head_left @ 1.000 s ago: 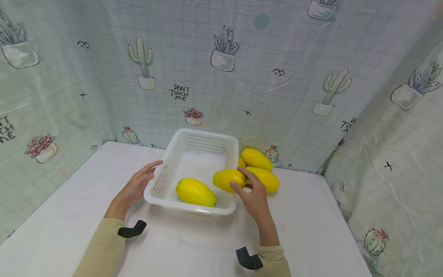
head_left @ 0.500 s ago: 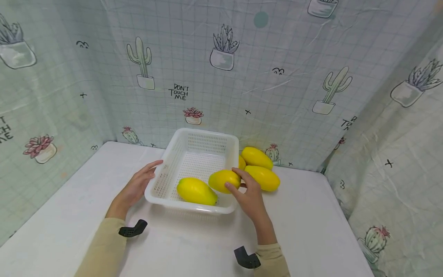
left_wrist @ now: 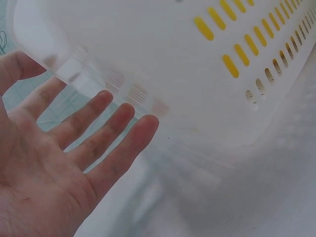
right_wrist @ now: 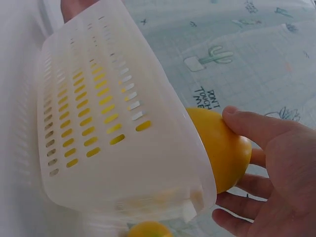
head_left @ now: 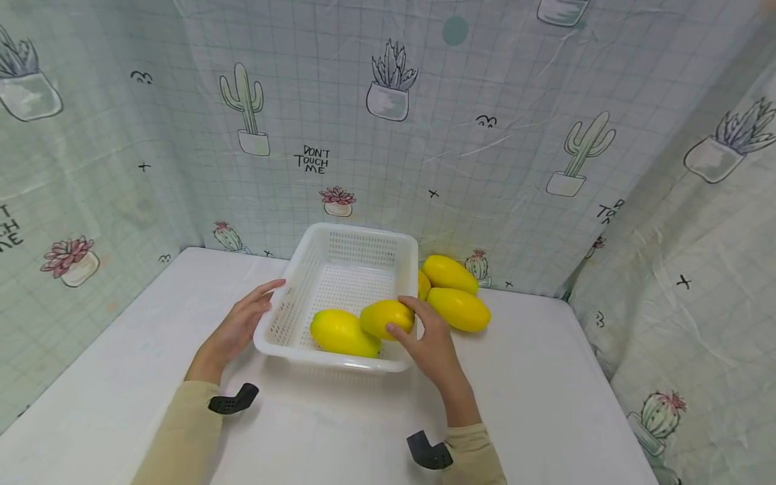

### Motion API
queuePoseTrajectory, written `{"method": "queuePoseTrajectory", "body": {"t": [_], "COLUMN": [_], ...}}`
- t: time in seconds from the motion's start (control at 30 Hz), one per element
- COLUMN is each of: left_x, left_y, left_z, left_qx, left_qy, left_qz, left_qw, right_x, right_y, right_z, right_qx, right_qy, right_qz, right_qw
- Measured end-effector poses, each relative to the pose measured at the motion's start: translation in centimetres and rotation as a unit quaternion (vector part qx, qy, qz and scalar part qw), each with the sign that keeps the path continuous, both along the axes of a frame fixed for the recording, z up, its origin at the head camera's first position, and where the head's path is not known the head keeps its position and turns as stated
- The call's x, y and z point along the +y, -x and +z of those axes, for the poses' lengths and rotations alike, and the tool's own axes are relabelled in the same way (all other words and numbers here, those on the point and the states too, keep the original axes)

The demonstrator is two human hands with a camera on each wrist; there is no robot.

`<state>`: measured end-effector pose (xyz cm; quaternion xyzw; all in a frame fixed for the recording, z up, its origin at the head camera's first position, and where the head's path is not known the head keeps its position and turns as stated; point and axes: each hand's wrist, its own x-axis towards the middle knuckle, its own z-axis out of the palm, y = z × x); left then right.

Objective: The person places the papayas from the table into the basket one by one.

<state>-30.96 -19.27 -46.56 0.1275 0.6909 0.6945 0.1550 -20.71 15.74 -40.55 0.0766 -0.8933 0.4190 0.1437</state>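
A white perforated plastic basket point(head_left: 358, 269) stands on the table. My left hand point(head_left: 236, 327) touches its left side with fingers nearly straight; in the left wrist view the fingertips point(left_wrist: 148, 123) rest against the basket wall. One yellow mango point(head_left: 342, 335) lies inside at the front. My right hand point(head_left: 432, 343) holds a second yellow mango point(head_left: 383, 318) between thumb and fingers over the basket's right front corner, close beside or just above the first. In the right wrist view the held mango point(right_wrist: 217, 148) shows past the rim, partly hidden by the basket wall.
Several more yellow mangoes point(head_left: 459, 310) lie on the white table point(head_left: 533, 377) just right of the basket, one partly hidden behind its rim. A cactus-print curtain point(head_left: 436, 148) encloses the back and both sides.
My right hand has carried its mango leftward and slightly down, from over the basket's right rim to next to the mango inside. The left hand has stayed at the basket's left side.
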Motion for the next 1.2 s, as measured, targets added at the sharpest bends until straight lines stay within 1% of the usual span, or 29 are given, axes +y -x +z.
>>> {"method": "queuePoseTrajectory", "body": {"t": [0.17,0.37,0.53,0.67,0.8,1.03,1.2], "left_x": [-0.06,0.04,0.12,0.16,0.14,0.19,0.25], "left_y": [0.00,-0.10,-0.10,-0.03,-0.08,-0.23,-0.20], "left_z": [-0.05,-0.01,-0.04,-0.13,-0.06,0.13,0.17], "left_qx": [0.000,0.002,0.002,0.011,0.018,0.011,0.009], "left_qy": [0.000,0.004,0.005,0.004,0.007,0.004,0.005], "left_qz": [0.002,0.007,0.009,0.003,-0.004,0.002,0.005], "left_qw": [1.0000,1.0000,0.9999,0.9999,0.9998,0.9999,0.9999], "right_x": [-0.07,-0.23,-0.40,-0.46,-0.57,-0.88,-0.97], "right_y": [-0.06,0.03,0.18,0.37,0.48,0.46,0.45], "right_z": [0.04,0.09,-0.15,-0.39,-0.49,-0.44,-0.36], "right_qx": [0.003,0.022,0.031,0.028,0.026,0.021,0.026], "right_qy": [-0.005,-0.007,-0.027,-0.041,-0.042,-0.051,-0.060], "right_qz": [-0.001,0.015,0.020,0.017,0.014,-0.001,-0.006], "right_qw": [1.000,1.000,0.999,0.999,0.999,0.998,0.998]}}
